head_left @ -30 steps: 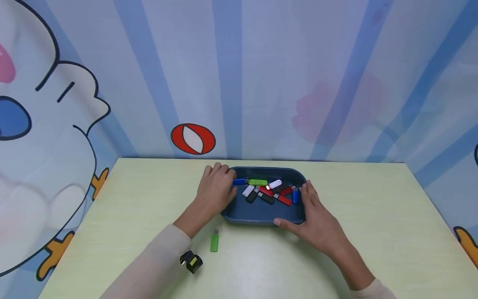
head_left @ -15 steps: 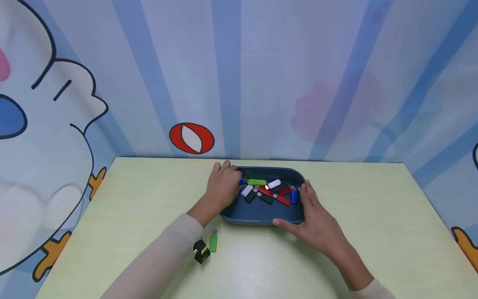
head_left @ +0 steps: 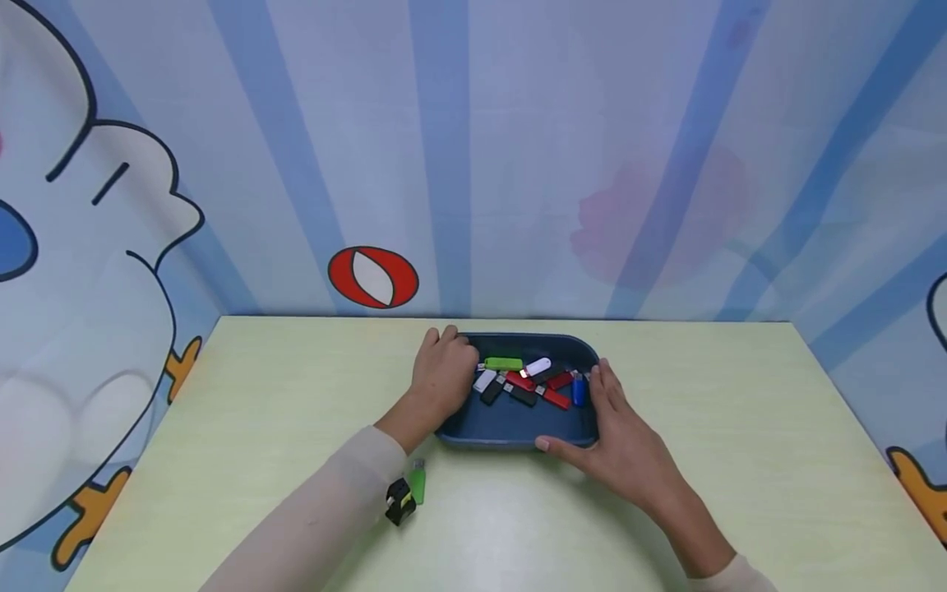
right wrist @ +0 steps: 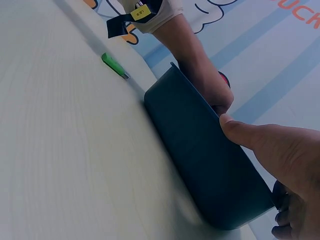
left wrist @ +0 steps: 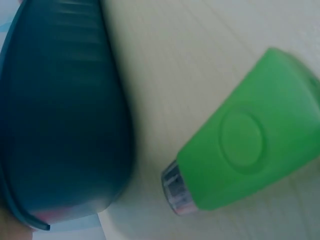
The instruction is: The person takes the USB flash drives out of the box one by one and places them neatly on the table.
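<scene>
In the head view the tray sits on the table, USB sticks jumbled inside, mostly towards 12 o'clock. At its 4 o'clock corner the right hand grips it, thumb at the near rim. At 9 o'clock the left hand is curled by the rim; what it grasps, I cannot tell. A green stick lies outside at 8 o'clock.
</scene>
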Tool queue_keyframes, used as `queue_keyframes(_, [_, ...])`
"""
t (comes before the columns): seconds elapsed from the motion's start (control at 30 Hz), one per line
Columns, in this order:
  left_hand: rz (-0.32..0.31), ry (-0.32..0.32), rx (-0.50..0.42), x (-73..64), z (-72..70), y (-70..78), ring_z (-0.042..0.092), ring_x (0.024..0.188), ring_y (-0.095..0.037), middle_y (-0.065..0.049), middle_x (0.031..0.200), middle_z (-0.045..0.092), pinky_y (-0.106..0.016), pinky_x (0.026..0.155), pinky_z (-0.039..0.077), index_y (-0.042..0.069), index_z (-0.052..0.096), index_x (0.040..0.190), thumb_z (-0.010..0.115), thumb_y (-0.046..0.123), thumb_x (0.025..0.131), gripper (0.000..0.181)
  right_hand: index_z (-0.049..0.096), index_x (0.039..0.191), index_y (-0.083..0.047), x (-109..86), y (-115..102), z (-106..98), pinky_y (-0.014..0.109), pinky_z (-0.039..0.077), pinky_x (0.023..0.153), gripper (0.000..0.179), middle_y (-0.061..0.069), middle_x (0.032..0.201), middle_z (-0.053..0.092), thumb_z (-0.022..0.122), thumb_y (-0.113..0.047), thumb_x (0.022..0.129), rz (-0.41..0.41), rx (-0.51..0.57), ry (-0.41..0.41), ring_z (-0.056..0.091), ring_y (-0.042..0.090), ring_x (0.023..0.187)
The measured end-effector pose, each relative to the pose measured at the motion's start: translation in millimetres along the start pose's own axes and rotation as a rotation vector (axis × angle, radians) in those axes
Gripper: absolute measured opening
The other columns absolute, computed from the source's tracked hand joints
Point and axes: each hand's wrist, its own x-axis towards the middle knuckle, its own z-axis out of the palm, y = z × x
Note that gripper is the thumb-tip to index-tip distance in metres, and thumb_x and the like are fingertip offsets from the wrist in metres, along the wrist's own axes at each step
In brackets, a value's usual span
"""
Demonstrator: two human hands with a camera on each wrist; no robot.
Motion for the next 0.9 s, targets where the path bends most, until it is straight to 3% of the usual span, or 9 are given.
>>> queue_keyframes(0.5, [-0.020,-0.040,-0.028,2.0,1.8,3.7,0.055,0.090,-0.023,-0.004,0.085,0.076,-0.038,0.080,0.037,0.013,0.082,0.091,0.070,0.015,0.102,0.016,0.012,0.168,0.001,1.1,4.0,-0.2,0.065,0.050,0.108,0.136,0.018,0.179,0.001,0.061,-0.091,0.081,0.005,-0.008,-0.002,0.022,0.047,0.161])
queue_keyframes(0.77, [-0.039,0.003,-0.067,0.5,0.0,3.8,0.056,0.088,-0.025,-0.004,0.079,0.073,-0.037,0.080,0.039,0.014,0.076,0.077,0.077,0.023,0.097,0.022,0.013,0.168,0.002,5.0,5.0,0.9,0.066,0.049,0.110,0.136,0.019,0.179,0.003,0.061,-0.091,0.081,0.004,-0.011,-0.002,0.021,0.047,0.161])
queue_keyframes(0.9, [-0.050,0.028,-0.070,-1.5,-3.4,5.6,0.055,0.085,-0.025,-0.005,0.080,0.072,-0.038,0.078,0.039,0.014,0.075,0.079,0.081,0.027,0.094,0.021,0.013,0.168,0.002,6.1,5.1,0.6,0.066,0.049,0.110,0.137,0.019,0.179,0.004,0.061,-0.091,0.080,0.007,-0.013,-0.004,0.022,0.047,0.161])
